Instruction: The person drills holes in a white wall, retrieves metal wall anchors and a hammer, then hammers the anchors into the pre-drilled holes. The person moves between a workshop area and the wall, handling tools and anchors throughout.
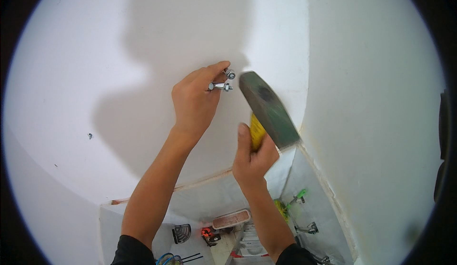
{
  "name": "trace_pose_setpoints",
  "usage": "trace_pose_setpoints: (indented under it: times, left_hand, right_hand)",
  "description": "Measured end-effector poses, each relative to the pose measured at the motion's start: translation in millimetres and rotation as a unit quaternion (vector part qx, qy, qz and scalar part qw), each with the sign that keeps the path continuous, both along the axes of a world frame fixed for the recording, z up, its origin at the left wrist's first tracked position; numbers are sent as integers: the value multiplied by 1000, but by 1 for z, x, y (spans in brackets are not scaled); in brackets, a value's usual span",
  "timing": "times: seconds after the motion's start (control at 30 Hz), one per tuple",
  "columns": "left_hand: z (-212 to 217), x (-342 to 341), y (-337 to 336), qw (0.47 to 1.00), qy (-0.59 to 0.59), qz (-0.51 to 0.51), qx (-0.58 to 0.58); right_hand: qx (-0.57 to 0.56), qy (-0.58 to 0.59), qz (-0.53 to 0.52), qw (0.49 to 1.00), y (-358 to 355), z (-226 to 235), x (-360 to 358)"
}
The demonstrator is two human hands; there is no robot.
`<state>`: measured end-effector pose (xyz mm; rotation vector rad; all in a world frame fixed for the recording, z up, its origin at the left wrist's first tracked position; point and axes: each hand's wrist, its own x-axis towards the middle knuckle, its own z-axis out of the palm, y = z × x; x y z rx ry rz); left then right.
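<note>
Steel anchor bolt point(220, 87) against white wall point(119, 74), pinched by our left hand point(194, 104) | right hand point(253, 158) clenched on green-headed hammer point(268, 109) | step: driving bolt | next needs a square strike clear of fingers.

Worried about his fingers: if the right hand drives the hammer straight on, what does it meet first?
Probably the metal anchor bolt held by the left hand against the white wall; the hammer in the right hand is blurred, depth unclear.

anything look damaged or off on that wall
Mostly fine. The white wall has a small dark chip at lower left. The left hand holds a bolt against it; the right hand grips a hammer.
</note>
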<state>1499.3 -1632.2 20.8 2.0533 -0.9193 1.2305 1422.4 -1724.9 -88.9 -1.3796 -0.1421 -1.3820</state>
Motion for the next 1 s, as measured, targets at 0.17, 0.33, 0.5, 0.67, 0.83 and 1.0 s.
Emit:
trace_pose_setpoints:
  times: [0.17,0.33,0.5,0.67,0.83,1.0]
  left_hand:
    - [0,4,2,1000,-13,0,-3]
    - [11,-6,-2,997,28,66,-20]
    - [5,-2,-1,999,4,6,-35]
    - [-6,12,8,998,-55,-7,-4]
    - [-6,14,0,998,-58,-24,-20]
    - [-7,8,4,999,-31,31,1]
  right_hand:
    - [44,-46,61,996,-3,-10,-14]
    - [99,-6,89,991,-1,0,-9]
    - [54,47,50,996,2,-4,2]
    - [9,75,61,995,4,-7,-2]
    - [20,-42,56,997,7,-24,-2]
    - [-23,95,23,995,12,-14,4]
